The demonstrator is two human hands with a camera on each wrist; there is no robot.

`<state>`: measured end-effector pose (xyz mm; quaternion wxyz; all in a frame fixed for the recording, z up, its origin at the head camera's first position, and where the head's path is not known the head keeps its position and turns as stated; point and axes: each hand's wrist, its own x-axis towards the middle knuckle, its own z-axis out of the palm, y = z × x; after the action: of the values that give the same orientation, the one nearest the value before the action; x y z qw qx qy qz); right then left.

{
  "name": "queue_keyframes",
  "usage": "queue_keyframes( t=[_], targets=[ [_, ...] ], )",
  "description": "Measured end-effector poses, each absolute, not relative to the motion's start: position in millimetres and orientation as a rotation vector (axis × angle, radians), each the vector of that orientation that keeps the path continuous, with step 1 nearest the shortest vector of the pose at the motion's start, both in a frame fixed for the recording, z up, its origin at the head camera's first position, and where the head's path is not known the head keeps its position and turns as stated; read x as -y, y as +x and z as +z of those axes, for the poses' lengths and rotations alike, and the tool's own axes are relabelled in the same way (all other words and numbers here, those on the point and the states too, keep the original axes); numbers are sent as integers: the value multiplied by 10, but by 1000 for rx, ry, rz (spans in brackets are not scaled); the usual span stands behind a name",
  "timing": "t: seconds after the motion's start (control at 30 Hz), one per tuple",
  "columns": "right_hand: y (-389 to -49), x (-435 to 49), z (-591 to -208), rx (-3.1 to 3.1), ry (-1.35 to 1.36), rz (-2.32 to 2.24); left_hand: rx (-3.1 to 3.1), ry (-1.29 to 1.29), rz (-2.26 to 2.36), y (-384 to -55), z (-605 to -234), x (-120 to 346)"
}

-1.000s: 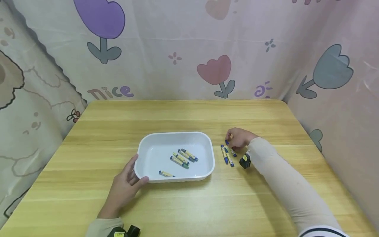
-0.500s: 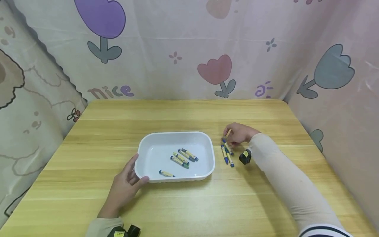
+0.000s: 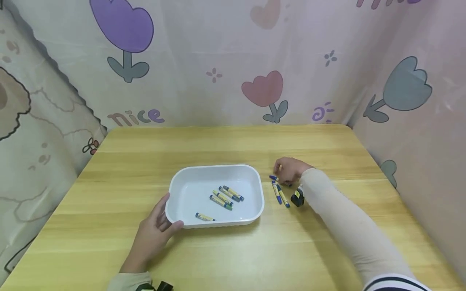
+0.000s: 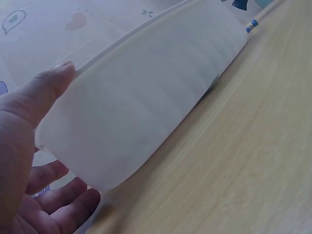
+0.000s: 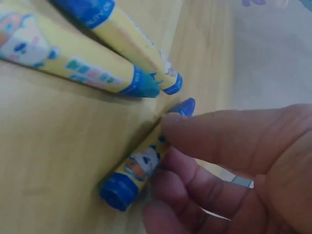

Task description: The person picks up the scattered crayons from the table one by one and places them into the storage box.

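Observation:
In the head view a white plastic tray (image 3: 214, 224) stands on the wooden table, several yellow-wrapped crayons (image 3: 221, 202) lying inside it. My left hand (image 3: 151, 238) grips its near left corner. In the left wrist view the thumb (image 4: 53, 87) rests at the rim and the other fingers curl against the outer wall. Right of the tray my right hand (image 3: 291, 169) pinches a blue crayon (image 5: 141, 161) between thumb and fingers, close over the table. Its blue tip and blue end show past the fingers. Two more crayons, one blue (image 3: 276, 192) and one blue-green (image 5: 97, 68), lie beside it.
Small black cameras sit on both wrists, the right one (image 3: 297, 198) close beside the loose crayons. A patterned curtain (image 3: 189, 60) hangs behind the table (image 3: 218, 262) and along both its sides.
My right hand shifts slightly left, and the crayon at its fingers now lies more crosswise above the other two. My left hand and the tray hold their place.

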<state>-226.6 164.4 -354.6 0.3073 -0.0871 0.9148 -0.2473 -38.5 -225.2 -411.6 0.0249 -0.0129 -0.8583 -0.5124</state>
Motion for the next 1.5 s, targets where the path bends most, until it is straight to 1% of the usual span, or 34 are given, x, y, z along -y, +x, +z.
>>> queue_keyframes(
  t=[0.13, 0.4, 0.63, 1.03, 1.2, 1.5],
  targets=[
    [-2285, -1651, -3477, -2420, -274, -634, 2645, -52, -1605, -406, -4108, 2237],
    [-2330, -1569, -3269, -2329, -376, -824, 2633, -60, -1627, -476, -4067, 2229],
    [-2316, -1400, -3139, -2311, -441, -905, 2631, -51, -1646, -464, -4055, 2223],
    [-2256, -1061, -2964, -2272, -536, -917, 2636, -52, -1644, -439, -4043, 2220],
    [-2207, -829, -2951, -2279, -558, -882, 2620, -57, -1649, -438, -4049, 2231],
    [-2089, -444, -3129, -2297, -595, -696, 2638, -22, -1651, -354, -4076, 2250]
  ],
)
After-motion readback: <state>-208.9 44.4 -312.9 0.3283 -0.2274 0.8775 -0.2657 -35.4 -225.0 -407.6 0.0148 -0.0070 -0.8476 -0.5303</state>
